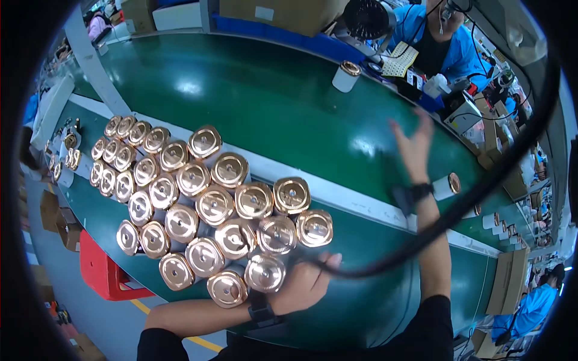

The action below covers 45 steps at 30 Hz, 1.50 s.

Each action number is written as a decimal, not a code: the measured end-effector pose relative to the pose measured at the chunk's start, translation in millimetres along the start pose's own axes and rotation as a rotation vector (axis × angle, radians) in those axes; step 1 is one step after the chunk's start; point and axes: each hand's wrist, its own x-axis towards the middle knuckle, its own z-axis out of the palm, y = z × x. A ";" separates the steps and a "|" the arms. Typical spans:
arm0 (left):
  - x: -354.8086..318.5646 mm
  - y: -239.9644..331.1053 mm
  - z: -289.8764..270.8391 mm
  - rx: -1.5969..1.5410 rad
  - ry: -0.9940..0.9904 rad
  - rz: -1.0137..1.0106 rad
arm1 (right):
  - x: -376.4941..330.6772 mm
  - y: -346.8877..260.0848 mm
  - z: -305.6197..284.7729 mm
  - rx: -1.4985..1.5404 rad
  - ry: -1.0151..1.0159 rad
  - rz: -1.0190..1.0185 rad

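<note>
Left hand [304, 283] cupped vs the cluster of gold-capped jars [265, 274] on the bench [373, 301], holding none; right hand [415, 144] spread wide, empty. Jars prob light, rigid, slick caps, so grab by the sides.

A dense cluster of white cylindrical bottles with rounded-square, rose-gold metallic caps [217, 204] stood upright on the green conveyor belt [259, 96], along its near edge. The bottles touched one another in staggered rows. The nearest capped bottle [265, 274] stood against the left hand [304, 286].
</note>
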 end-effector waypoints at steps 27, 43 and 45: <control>-5.7 10.4 5.8 -0.090 0.071 0.082 | -159.6 -163.2 -109.9 1.250 -0.527 0.600; -3.9 5.5 7.7 0.120 0.040 0.081 | -167.7 -178.2 -121.0 1.150 -0.453 0.653; -2.9 4.9 8.6 0.119 0.037 0.087 | -166.0 -179.3 -123.4 1.163 -0.458 0.681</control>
